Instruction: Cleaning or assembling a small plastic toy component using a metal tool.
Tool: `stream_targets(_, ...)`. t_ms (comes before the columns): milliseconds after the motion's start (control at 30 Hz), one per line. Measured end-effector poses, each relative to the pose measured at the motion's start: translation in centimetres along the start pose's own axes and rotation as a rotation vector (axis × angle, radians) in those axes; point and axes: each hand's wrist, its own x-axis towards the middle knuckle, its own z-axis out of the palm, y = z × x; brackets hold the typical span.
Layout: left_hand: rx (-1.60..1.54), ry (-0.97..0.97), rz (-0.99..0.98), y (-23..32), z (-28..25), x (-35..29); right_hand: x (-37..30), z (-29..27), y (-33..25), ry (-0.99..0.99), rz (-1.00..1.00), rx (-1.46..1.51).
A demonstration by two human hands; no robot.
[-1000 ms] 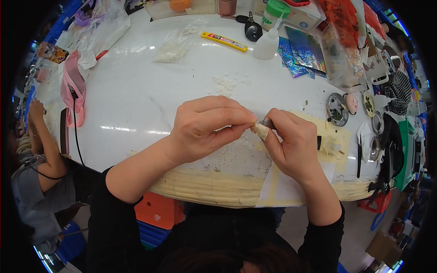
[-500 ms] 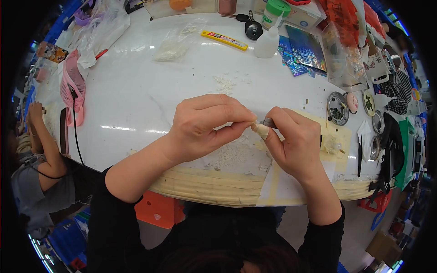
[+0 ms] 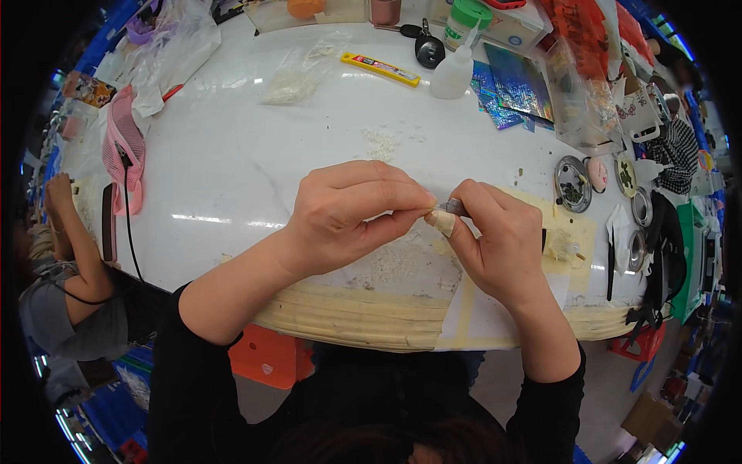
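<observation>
Over the near middle of the white table, my left hand (image 3: 352,205) is closed, thumb and fingertips pinched on something too small to make out. Its fingertips meet the tip of a small grey metal blade (image 3: 454,207). That blade sits between the thumb and bent forefinger of my right hand (image 3: 501,240). Beige tape (image 3: 441,223) wraps the right thumb. Pale crumbs (image 3: 390,263) lie scattered on the table below my hands, and another patch of whitish bits (image 3: 381,141) lies beyond them.
A yellow blade case (image 3: 380,69), a white squeeze bottle (image 3: 452,73) and a car key (image 3: 430,51) lie at the back. Round metal tins (image 3: 573,184) and a black-handled tool (image 3: 610,271) are at right. A pink mesh pouch (image 3: 124,139) and a co-worker's arm (image 3: 81,240) are at left.
My right hand has shifted very slightly, and the blade's angle at my left fingertips differs a little. The left hand stays nearly still.
</observation>
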Motion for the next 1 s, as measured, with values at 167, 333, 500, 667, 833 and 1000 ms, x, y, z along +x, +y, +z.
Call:
stream_targets(167, 0.009, -0.001, 0.013, -0.10, 0.02, -0.05, 0.00, -0.02, 0.07, -0.007, -0.007, 0.006)
stream_targets(333, 0.016, -0.004, 0.019, -0.12, 0.00, -0.05, -0.06, -0.10, -0.07, -0.018, -0.015, 0.023)
stream_targets(500, 0.000, 0.003, -0.004, -0.07, 0.05, 0.02, 0.01, -0.14, 0.06, -0.006, -0.012, 0.039)
stream_targets(667, 0.006, 0.002, -0.004, -0.08, 0.04, 0.01, 0.02, -0.10, -0.01, -0.010, 0.003, 0.010)
stream_targets(833, 0.004, 0.003, 0.003, -0.01, -0.01, 0.03, 0.00, -0.09, 0.00, -0.014, 0.005, 0.011)
stream_targets(1000, -0.001, -0.006, 0.005, -0.03, -0.06, 0.01, 0.02, -0.11, -0.04, -0.015, 0.003, 0.005)
